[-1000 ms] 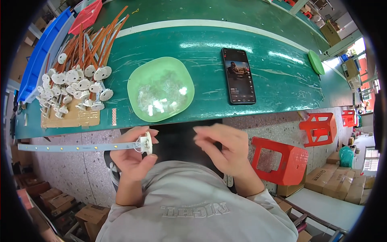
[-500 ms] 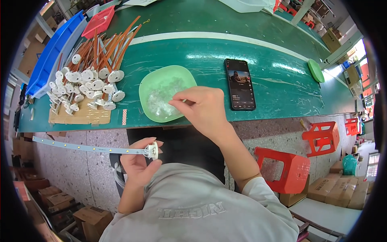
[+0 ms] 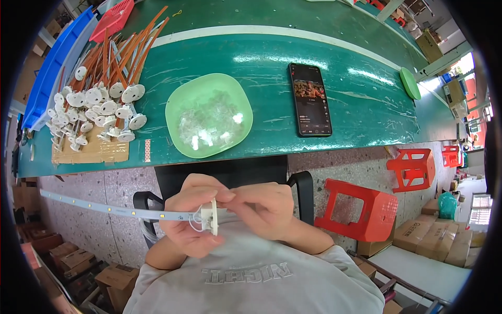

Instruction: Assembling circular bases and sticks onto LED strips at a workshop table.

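My left hand is closed around the end of an LED light strip, a narrow pale bar with small yellow diodes that points out to the left. Thin wires join the bar to a round white end cap, held upright between the thumb and fingers. Against the upper rim of that cap, my right hand is pinched, its fingertips meeting those of the left. Whatever lies in the pinch is too small to make out. Beyond the hands, a light green bowl on the table holds many small clear plastic pieces.
At the table's left, a pile of strips with white caps lies on cardboard, beside a blue tray and a red basket. A phone shows a video. Red stools stand at the right.
My right hand has come from above the bowl down to the white cap. My left hand has shifted slightly right and lower with the light strip, and both hands now meet.
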A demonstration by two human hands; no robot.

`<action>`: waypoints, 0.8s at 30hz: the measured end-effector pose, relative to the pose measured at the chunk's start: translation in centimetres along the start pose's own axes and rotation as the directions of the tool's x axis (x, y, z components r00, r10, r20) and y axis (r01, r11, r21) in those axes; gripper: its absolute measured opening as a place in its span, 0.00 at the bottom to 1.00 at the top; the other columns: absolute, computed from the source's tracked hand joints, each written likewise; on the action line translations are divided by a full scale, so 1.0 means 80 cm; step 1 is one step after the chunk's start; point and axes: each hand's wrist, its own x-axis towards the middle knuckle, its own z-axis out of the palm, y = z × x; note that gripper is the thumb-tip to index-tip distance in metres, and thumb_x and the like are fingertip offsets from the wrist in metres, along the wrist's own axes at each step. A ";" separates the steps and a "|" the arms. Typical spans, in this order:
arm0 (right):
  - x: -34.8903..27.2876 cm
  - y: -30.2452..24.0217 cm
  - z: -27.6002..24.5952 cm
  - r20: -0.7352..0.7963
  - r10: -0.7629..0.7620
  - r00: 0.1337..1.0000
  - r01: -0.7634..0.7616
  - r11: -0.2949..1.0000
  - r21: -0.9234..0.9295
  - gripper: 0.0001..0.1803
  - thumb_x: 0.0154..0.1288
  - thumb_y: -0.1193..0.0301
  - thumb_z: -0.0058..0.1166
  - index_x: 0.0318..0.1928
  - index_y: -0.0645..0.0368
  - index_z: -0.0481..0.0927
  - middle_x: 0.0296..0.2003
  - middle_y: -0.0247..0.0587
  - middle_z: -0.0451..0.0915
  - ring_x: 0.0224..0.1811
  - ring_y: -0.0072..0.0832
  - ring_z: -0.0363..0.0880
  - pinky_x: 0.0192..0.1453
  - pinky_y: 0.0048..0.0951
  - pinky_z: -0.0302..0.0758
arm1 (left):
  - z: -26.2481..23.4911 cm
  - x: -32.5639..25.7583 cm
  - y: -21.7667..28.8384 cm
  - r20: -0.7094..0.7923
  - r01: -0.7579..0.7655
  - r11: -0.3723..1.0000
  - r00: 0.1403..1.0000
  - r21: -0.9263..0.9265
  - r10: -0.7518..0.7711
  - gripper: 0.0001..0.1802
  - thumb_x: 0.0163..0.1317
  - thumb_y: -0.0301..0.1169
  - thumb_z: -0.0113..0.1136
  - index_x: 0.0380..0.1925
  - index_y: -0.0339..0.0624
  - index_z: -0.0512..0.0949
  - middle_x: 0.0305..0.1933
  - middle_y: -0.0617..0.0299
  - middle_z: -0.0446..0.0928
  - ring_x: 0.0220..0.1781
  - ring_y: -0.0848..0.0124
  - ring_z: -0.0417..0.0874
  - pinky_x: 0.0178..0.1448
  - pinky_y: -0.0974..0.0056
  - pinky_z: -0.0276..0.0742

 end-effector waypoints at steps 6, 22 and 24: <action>-0.003 0.018 0.010 -0.070 -0.183 0.981 0.185 0.982 0.033 0.08 0.54 0.84 0.64 0.36 0.68 0.82 0.37 0.47 0.83 0.35 0.37 0.81 0.35 0.30 0.77 | 0.007 0.020 -0.001 0.130 -0.145 0.989 0.980 -0.038 0.149 0.41 0.56 0.50 0.72 0.61 0.38 0.67 0.46 0.49 0.79 0.45 0.59 0.76 0.46 0.60 0.74; -0.019 0.023 0.037 -0.207 -0.153 0.966 0.187 0.970 0.158 0.12 0.45 0.88 0.60 0.34 0.68 0.80 0.36 0.50 0.84 0.34 0.37 0.77 0.38 0.32 0.73 | 0.007 0.005 0.023 0.139 -0.175 0.962 0.968 -0.209 0.207 0.37 0.51 0.44 0.77 0.55 0.35 0.71 0.35 0.47 0.82 0.33 0.62 0.84 0.38 0.60 0.72; -0.018 0.024 0.036 -0.181 -0.153 0.972 0.180 0.973 0.144 0.12 0.45 0.88 0.61 0.34 0.68 0.80 0.36 0.49 0.84 0.33 0.36 0.78 0.37 0.31 0.74 | 0.006 0.004 0.024 0.116 -0.171 0.962 0.973 -0.211 0.199 0.37 0.50 0.44 0.78 0.54 0.36 0.71 0.34 0.48 0.83 0.32 0.63 0.83 0.38 0.61 0.71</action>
